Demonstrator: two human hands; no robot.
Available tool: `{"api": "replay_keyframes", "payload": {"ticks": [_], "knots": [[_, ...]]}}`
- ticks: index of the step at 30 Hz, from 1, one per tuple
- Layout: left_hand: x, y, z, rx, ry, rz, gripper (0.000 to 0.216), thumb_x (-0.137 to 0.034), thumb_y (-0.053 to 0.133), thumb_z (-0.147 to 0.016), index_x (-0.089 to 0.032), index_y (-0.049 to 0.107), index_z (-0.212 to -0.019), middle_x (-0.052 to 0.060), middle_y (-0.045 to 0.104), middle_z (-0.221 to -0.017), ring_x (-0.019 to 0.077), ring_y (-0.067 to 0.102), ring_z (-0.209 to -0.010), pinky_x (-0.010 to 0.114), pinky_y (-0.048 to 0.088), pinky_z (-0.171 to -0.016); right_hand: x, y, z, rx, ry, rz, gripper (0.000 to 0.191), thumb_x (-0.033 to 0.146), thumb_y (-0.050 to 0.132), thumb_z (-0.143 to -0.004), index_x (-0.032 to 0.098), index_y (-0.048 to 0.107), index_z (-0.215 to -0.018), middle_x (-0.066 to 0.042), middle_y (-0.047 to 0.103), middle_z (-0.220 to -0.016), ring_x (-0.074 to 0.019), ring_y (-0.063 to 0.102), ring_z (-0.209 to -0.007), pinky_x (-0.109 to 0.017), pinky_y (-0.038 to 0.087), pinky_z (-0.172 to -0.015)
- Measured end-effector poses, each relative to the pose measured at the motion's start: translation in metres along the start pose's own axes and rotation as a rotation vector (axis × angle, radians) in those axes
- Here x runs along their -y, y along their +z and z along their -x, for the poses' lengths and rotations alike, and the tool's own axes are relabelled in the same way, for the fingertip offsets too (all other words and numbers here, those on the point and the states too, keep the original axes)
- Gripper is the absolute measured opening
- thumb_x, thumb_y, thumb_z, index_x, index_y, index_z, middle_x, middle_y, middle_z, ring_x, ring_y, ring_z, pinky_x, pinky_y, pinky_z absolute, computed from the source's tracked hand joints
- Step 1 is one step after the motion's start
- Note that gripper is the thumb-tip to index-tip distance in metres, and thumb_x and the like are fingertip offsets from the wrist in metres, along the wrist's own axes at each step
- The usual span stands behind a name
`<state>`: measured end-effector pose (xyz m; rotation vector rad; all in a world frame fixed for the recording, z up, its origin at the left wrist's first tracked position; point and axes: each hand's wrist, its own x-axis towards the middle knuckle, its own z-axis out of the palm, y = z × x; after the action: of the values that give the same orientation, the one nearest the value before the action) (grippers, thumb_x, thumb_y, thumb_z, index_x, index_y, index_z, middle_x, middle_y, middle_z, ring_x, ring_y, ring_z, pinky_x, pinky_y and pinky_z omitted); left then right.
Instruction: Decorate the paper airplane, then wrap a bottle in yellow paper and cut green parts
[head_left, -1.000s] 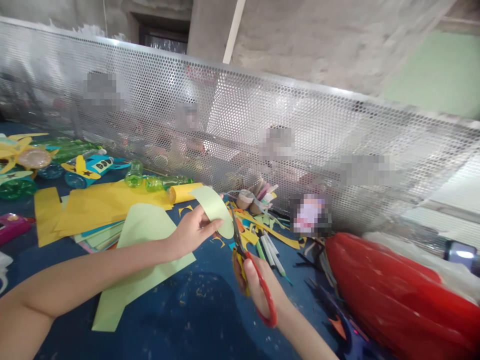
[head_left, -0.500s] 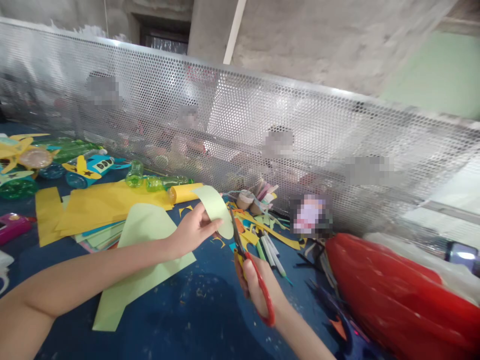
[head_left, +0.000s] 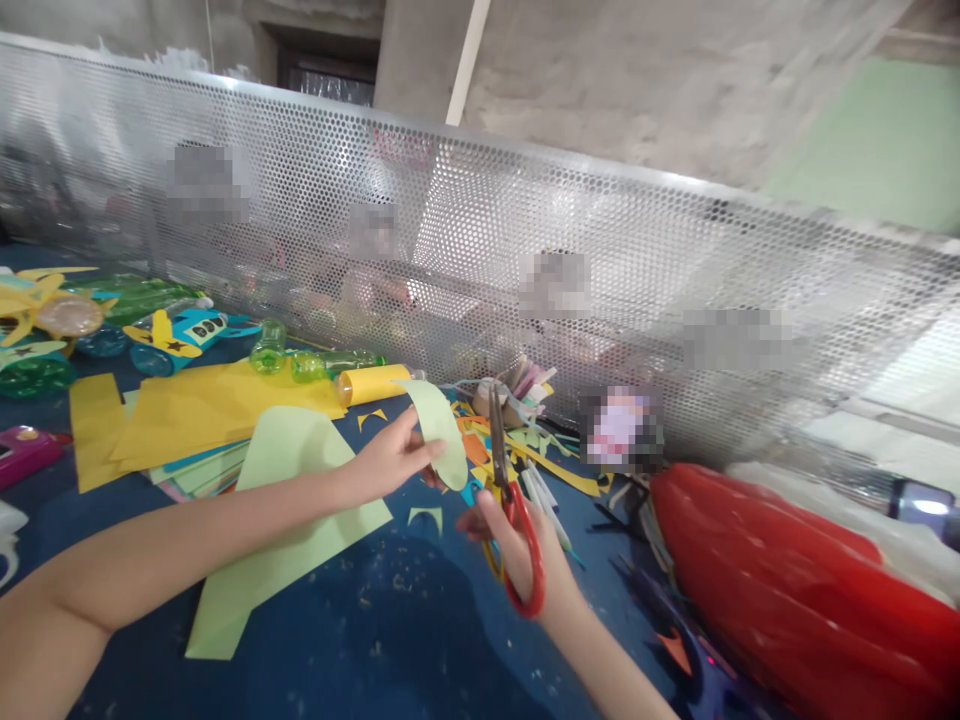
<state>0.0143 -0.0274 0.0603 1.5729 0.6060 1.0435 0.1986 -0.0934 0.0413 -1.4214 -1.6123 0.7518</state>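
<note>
My left hand [head_left: 397, 450] pinches a curved pale green paper strip [head_left: 442, 430] with a rounded lower end. My right hand [head_left: 525, 550] holds scissors [head_left: 501, 450] with red handles, blades pointing up and apart from the strip. On the blue table below the strip lies a small pale green offcut [head_left: 426, 517]. Under my left forearm rests a larger sheet of pale green paper [head_left: 292, 540] with a rounded top and cut-out edges.
Yellow sheets [head_left: 217, 410], a yellow-wrapped bottle [head_left: 375, 384] and a blue-and-yellow bottle plane [head_left: 180, 338] lie at left. Markers [head_left: 544, 500] and yellow scraps [head_left: 562, 465] sit beyond my right hand. A red bag [head_left: 787, 590] is at right. A perforated metal screen [head_left: 465, 240] stands behind.
The scissors have come off the strip and turned more upright as my right hand shifted right and down. A small green offcut now lies on the table.
</note>
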Motion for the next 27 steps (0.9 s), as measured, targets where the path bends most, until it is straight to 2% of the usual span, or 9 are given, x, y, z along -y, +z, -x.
{"api": "replay_keyframes", "payload": {"ticks": [3, 5, 7, 11, 15, 19, 22, 24, 27], "knots": [[0.001, 0.002, 0.001, 0.101, -0.11, 0.047, 0.04, -0.036, 0.058, -0.085, -0.015, 0.041, -0.114, 0.007, 0.068, -0.082, 0.0173, 0.066, -0.061, 0.031, 0.053, -0.06, 0.001, 0.003, -0.006, -0.055, 0.012, -0.122, 0.04, 0.056, 0.065, -0.069, 0.023, 0.044, -0.064, -0.001, 0.06, -0.06, -0.0207, 0.062, -0.061, -0.032, 0.051, -0.06], [0.002, 0.003, 0.002, 0.15, -0.181, 0.076, 0.042, -0.036, 0.06, -0.084, -0.015, 0.043, -0.115, 0.006, 0.068, -0.078, 0.0173, 0.065, -0.059, 0.032, 0.052, -0.061, 0.002, 0.006, -0.008, -0.058, 0.019, -0.197, 0.043, 0.053, 0.069, -0.064, 0.024, 0.038, -0.062, 0.001, 0.056, -0.058, -0.0191, 0.06, -0.058, -0.032, 0.05, -0.059], [0.003, 0.004, 0.001, 0.145, -0.197, 0.108, 0.041, -0.037, 0.06, -0.083, -0.015, 0.048, -0.115, 0.006, 0.069, -0.08, 0.018, 0.066, -0.064, 0.032, 0.052, -0.064, 0.002, 0.008, -0.008, -0.036, 0.035, -0.266, 0.044, 0.048, 0.071, -0.063, 0.024, 0.034, -0.062, 0.003, 0.054, -0.058, -0.0178, 0.059, -0.057, -0.031, 0.049, -0.058], [0.006, 0.002, -0.003, -0.016, -0.157, 0.192, 0.032, -0.038, 0.061, -0.083, -0.016, 0.061, -0.105, 0.008, 0.069, -0.097, 0.0194, 0.066, -0.087, 0.034, 0.05, -0.081, -0.007, 0.011, -0.008, 0.024, 0.02, -0.289, 0.038, 0.036, 0.07, -0.065, 0.024, 0.034, -0.064, 0.006, 0.051, -0.057, -0.0155, 0.058, -0.055, -0.029, 0.048, -0.058], [0.011, -0.009, -0.012, -0.193, -0.159, 0.293, 0.027, -0.035, 0.063, -0.081, -0.014, 0.066, -0.097, 0.009, 0.07, -0.096, 0.0193, 0.065, -0.085, 0.035, 0.05, -0.084, -0.012, 0.013, -0.006, 0.112, 0.039, -0.133, 0.028, 0.026, 0.065, -0.068, 0.024, 0.037, -0.066, 0.006, 0.052, -0.057, -0.015, 0.058, -0.054, -0.028, 0.047, -0.058], [0.016, -0.021, -0.018, -0.261, -0.149, 0.339, 0.026, -0.034, 0.066, -0.079, -0.012, 0.069, -0.094, 0.01, 0.071, -0.092, 0.0187, 0.066, -0.081, 0.034, 0.05, -0.082, -0.004, 0.013, -0.001, 0.214, 0.088, -0.023, 0.024, 0.022, 0.062, -0.068, 0.023, 0.039, -0.063, 0.006, 0.055, -0.055, -0.0151, 0.06, -0.053, -0.026, 0.046, -0.055], [0.017, -0.024, -0.019, -0.266, -0.147, 0.342, 0.026, -0.034, 0.067, -0.078, -0.012, 0.07, -0.09, 0.01, 0.071, -0.087, 0.0171, 0.065, -0.076, 0.032, 0.05, -0.08, -0.004, 0.012, 0.002, 0.319, 0.102, -0.028, 0.024, 0.03, 0.066, -0.071, 0.022, 0.043, -0.066, 0.003, 0.06, -0.056, -0.0166, 0.062, -0.055, -0.027, 0.049, -0.057], [0.015, -0.024, -0.019, -0.257, -0.164, 0.336, 0.026, -0.034, 0.069, -0.076, -0.011, 0.07, -0.088, 0.009, 0.071, -0.083, 0.0162, 0.065, -0.072, 0.031, 0.05, -0.077, -0.007, 0.012, 0.003, 0.364, 0.078, -0.118, 0.029, 0.047, 0.062, -0.076, 0.021, 0.051, -0.074, -0.004, 0.068, -0.069, -0.0202, 0.066, -0.066, -0.031, 0.052, -0.064], [0.009, -0.018, -0.015, -0.221, -0.2, 0.329, 0.026, -0.034, 0.07, -0.074, -0.011, 0.07, -0.086, 0.008, 0.07, -0.078, 0.0148, 0.063, -0.066, 0.029, 0.05, -0.072, -0.009, 0.011, 0.003, 0.347, 0.084, -0.304, 0.061, 0.073, 0.04, -0.078, 0.018, 0.06, -0.091, -0.014, 0.07, -0.094, -0.0265, 0.066, -0.09, -0.039, 0.052, -0.081]]}}
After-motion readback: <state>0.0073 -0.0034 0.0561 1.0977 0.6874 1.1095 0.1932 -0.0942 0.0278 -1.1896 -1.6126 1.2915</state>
